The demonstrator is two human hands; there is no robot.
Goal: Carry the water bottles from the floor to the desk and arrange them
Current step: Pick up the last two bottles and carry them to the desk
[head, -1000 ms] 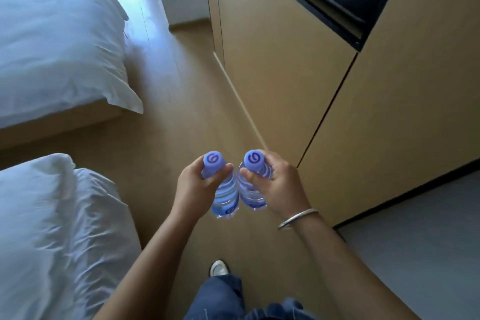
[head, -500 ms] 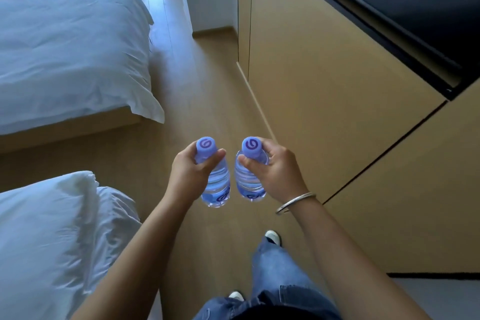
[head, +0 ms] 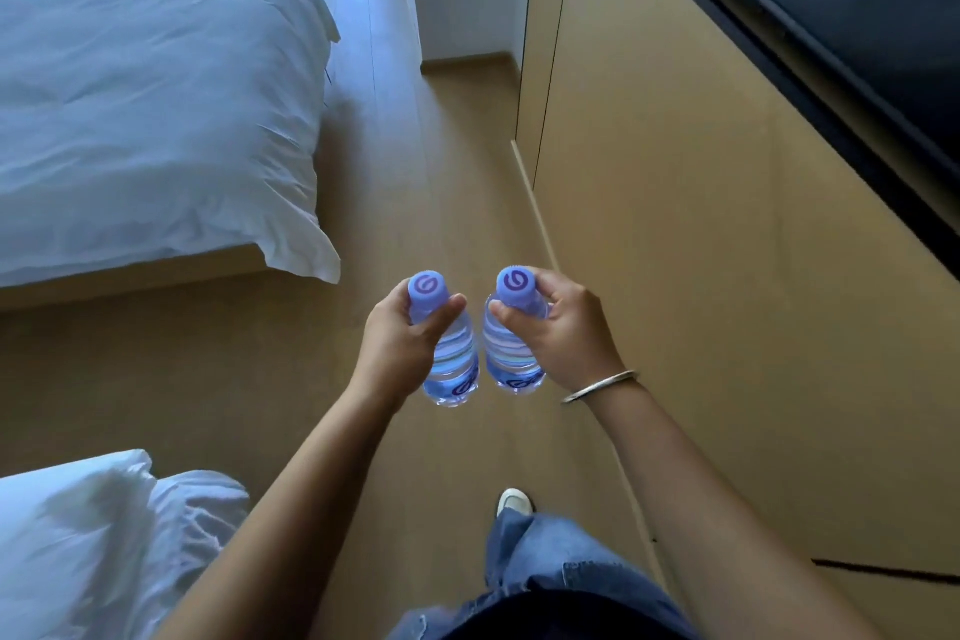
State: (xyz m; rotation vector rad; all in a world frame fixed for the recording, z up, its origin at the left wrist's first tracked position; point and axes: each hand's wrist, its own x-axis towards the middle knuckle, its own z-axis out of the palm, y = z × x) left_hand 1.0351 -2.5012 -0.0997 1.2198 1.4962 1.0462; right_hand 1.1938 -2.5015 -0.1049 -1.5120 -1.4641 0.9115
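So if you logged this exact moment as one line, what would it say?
phase: carrying | left hand: holds left bottle | right hand: holds right bottle | bottles: upright, side by side above floor | desk: not in view

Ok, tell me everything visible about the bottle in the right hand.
The right-hand bottle is small, clear and ribbed, plastic by the look of it, with a bluish tint and a purple screw cap bearing a white swirl; a purple mark shows near its base. It is capped, roughly upright and held in the air above the wooden floor. The right hand grips its neck and shoulder, fingers curled behind and thumb across the front. It hangs close beside the left-hand bottle; whether they touch is unclear.
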